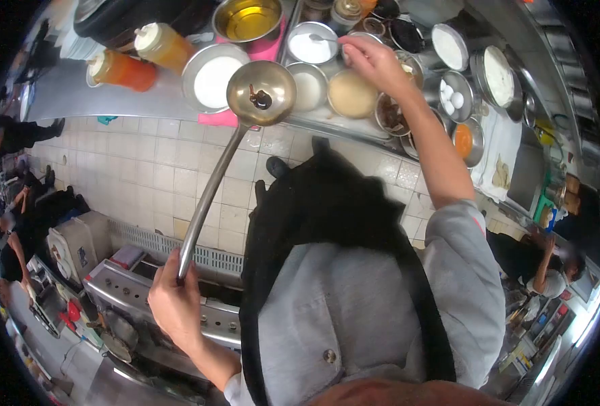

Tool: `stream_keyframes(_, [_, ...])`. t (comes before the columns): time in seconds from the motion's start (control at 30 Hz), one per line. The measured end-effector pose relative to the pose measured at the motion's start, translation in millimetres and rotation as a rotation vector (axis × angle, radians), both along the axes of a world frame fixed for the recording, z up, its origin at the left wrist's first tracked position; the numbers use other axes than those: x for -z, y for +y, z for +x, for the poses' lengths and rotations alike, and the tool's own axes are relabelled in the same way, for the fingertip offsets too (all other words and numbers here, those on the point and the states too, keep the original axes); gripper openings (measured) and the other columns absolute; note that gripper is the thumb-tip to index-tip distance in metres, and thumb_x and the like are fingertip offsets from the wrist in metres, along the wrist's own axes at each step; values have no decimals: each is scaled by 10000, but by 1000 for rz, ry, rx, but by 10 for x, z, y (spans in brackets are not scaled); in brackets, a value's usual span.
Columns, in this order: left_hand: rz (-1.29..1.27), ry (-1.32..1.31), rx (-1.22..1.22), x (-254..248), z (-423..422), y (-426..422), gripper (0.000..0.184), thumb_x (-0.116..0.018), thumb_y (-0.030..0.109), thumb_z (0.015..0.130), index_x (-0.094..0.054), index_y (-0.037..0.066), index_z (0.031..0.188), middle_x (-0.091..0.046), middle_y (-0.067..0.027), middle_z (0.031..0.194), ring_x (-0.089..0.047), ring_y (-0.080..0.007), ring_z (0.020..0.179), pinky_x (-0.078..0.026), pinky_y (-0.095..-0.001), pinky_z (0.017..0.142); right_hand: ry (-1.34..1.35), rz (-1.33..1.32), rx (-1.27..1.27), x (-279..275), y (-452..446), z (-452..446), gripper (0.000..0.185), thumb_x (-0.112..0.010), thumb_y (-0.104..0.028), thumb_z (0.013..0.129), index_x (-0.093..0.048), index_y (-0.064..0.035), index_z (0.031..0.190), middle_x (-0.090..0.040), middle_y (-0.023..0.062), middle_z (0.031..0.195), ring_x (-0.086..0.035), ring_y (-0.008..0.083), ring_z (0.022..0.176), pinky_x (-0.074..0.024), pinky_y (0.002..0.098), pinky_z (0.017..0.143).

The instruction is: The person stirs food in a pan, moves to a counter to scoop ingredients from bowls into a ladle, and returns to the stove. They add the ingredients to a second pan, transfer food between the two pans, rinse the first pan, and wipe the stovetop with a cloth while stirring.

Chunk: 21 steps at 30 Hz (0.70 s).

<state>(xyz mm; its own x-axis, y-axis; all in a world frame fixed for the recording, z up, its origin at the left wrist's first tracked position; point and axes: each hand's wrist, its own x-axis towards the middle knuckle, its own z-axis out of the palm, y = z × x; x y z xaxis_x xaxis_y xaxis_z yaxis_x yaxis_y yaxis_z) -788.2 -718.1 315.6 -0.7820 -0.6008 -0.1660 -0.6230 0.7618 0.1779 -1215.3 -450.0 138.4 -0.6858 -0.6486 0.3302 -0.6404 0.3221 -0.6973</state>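
Observation:
My left hand (176, 295) is closed round the handle end of a long metal ladle (209, 179). The ladle's bowl holds a little dark brown sauce (261, 99) and hangs by the counter's near edge. My right hand (373, 62) pinches a small metal spoon (326, 38), its tip over a metal bowl of white powder or grains (311, 44). Below my right hand are a bowl of white contents (308, 88) and a bowl of beige contents (353, 93). A larger bowl of white contents (215, 81) stands left of the ladle.
Bottles of orange sauce (129, 72) and yellowish sauce (165, 46) stand at the left, near a pot of yellow oil (248, 24). To the right are a bowl of eggs (453, 99) and a bowl of orange liquid (462, 141). A stove (131, 291) lies behind-left; other people are around.

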Motion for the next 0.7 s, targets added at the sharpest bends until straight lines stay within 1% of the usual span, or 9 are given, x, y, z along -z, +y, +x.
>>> stream_keyframes(0.03, [7,2,7,-7,-74,45,350,-744,120,841,-707,93,1188,-675,-173,879,-655,-390,762,-511,-455,673,2,7,7,-66,138,6,289,-605,-217,1009,-661,3,1189,-696,64,912,-672,126,762,-547,257,619])
stream_keyframes(0.1, [46,-11,-5,-21,-242,113,340,-737,114,848,-708,93,1186,-676,-175,882,-658,-389,769,-513,-452,678,-420,-295,255,-186,401,15,266,-595,-202,1017,-674,6,1163,-694,55,887,-663,102,749,-539,241,604])
stream_keyframes(0.13, [58,-1,2,-12,-296,132,351,-732,101,850,-695,95,1199,-680,-177,899,-663,-389,784,-517,-451,686,-535,-395,330,-257,519,10,248,-591,-193,1019,-680,-1,1148,-695,52,877,-647,83,716,-528,229,586])
stream_keyframes(0.23, [89,31,-3,14,-480,195,362,-735,97,849,-682,98,1208,-685,-177,919,-667,-391,800,-521,-449,692,-547,-314,412,-77,838,-67,235,-584,-186,1024,-681,-5,1137,-692,53,845,-636,81,675,-522,229,575])
stream_keyframes(0.3, [71,-19,24,-22,-593,231,362,-735,95,850,-679,100,1208,-687,-178,928,-671,-389,807,-523,-447,694,-580,-262,454,-14,860,-33,237,-580,-184,1025,-677,5,1129,-689,50,820,-629,82,649,-521,231,572])
stream_keyframes(0.37, [49,-74,46,-60,-677,260,362,-736,94,851,-676,102,1208,-690,-178,937,-674,-387,813,-525,-445,695,-556,-296,405,79,840,-15,244,-579,-182,1023,-673,15,1130,-689,50,809,-627,84,648,-522,233,574])
stream_keyframes(0.43, [20,-41,85,-87,-743,297,345,-734,106,858,-681,104,1199,-687,-172,913,-675,-380,798,-525,-443,690,-571,-303,410,109,858,-3,243,-583,-182,1018,-683,8,1130,-692,47,804,-632,83,652,-527,231,587])
stream_keyframes(0.6, [3,-67,109,-164,-837,373,354,-735,126,864,-682,106,1214,-672,-169,868,-666,-369,755,-514,-444,670,-430,-122,345,207,1003,-30,242,-603,-194,1005,-700,-16,1136,-700,37,820,-669,88,686,-533,230,584])
stream_keyframes(0.7, [-9,-74,95,-164,-853,410,364,-740,132,862,-688,112,1222,-666,-168,853,-662,-362,737,-509,-443,660,-537,-94,378,235,1019,4,252,-594,-200,1007,-695,-12,1142,-701,53,850,-680,109,697,-537,239,582])
